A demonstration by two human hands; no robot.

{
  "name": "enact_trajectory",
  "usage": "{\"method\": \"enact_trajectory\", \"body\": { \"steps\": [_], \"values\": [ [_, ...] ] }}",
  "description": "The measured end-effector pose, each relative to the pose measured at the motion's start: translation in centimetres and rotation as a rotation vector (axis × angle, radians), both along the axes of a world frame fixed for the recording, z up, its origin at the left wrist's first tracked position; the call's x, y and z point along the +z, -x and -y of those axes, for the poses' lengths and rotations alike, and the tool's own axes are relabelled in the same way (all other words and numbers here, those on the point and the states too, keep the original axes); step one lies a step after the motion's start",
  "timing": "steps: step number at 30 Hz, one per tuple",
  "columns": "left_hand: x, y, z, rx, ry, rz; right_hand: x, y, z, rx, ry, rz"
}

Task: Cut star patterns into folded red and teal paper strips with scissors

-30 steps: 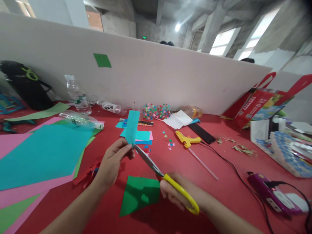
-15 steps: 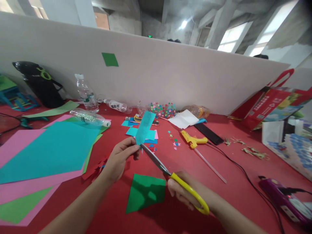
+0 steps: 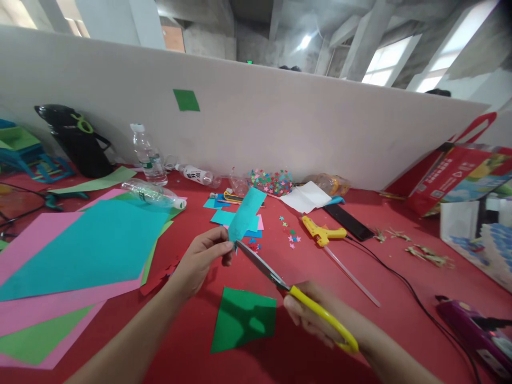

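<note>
My left hand (image 3: pixel 208 255) pinches the lower end of a turquoise paper strip (image 3: pixel 248 212), which stands up and leans to the right. Yellow-handled scissors (image 3: pixel 316 306) are in my right hand (image 3: pixel 310 314), its fingers wrapped around the handles. The blade tips meet the strip's lower edge, right beside my left fingertips. How deep the blades reach into the paper I cannot tell. Below the hands, a green paper piece (image 3: pixel 230 333) lies flat on the red table, with shadows across it. Small blue and pink paper pieces (image 3: pixel 256 233) lie behind the strip.
Large coloured sheets (image 3: pixel 92 245) are stacked at left, a plastic bottle (image 3: pixel 154 193) on top. A yellow glue gun (image 3: pixel 322 232) with its cord lies at right near a black phone (image 3: pixel 350 221). Paper stars (image 3: pixel 293 240) are scattered mid-table. A purple power strip (image 3: pixel 472 330) sits front right.
The whole view has shifted slightly, so things appear further right. The strip leans more to the right. Both hands keep their grip, and the scissors stay at the strip's lower edge.
</note>
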State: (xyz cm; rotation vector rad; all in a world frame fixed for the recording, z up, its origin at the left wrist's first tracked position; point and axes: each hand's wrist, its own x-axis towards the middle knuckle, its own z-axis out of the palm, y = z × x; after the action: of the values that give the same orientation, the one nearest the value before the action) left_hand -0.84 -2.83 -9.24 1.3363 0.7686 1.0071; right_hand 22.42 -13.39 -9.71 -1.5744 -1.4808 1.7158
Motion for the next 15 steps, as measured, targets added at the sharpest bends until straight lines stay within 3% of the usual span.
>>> {"method": "enact_trajectory", "body": {
  "steps": [15],
  "values": [
    [0.0,-0.3,0.5,0.017,0.060,-0.052,-0.8,2.2,0.2,-0.097,0.009,0.008]
  ]
}}
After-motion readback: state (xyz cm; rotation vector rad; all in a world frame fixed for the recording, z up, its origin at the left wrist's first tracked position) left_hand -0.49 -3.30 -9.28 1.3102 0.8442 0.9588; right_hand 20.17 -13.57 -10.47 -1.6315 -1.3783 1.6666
